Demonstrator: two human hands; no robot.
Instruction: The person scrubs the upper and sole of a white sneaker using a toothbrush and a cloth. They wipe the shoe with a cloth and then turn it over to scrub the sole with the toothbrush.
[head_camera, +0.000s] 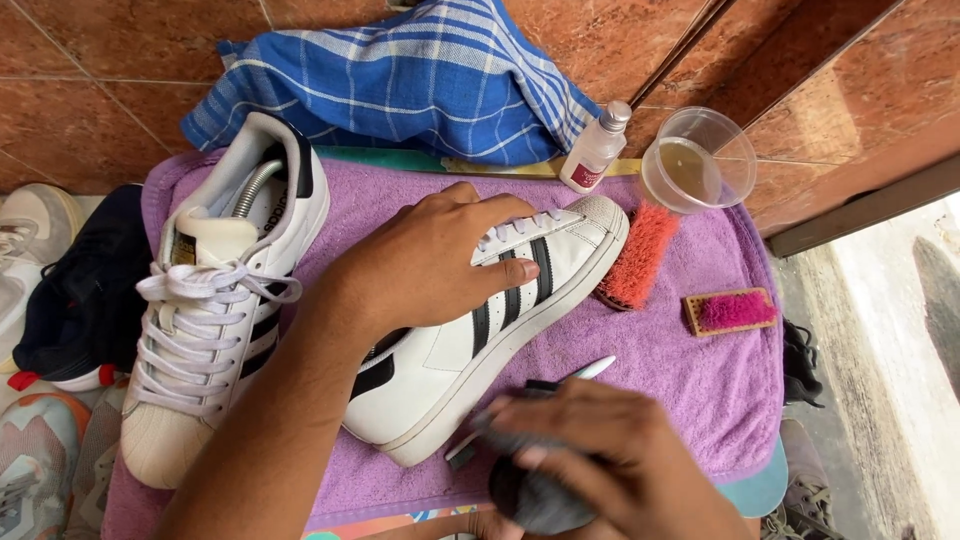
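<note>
- White sneaker with black stripes (520, 310) lies sideways on purple towel (700, 390), left hand (430, 265) pressing flat on it.
- Right hand (610, 450), blurred, clutches dark cloth (535, 495).
- Two white sneakers, two brushes counted.

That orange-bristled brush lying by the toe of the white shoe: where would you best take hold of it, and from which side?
Probably by the long back of the orange brush, coming from above and the right. It lies on the purple towel, one side close against the toe of the striped white shoe, with the clear cup just beyond its far end. Its right edge looks free for fingers.
</note>
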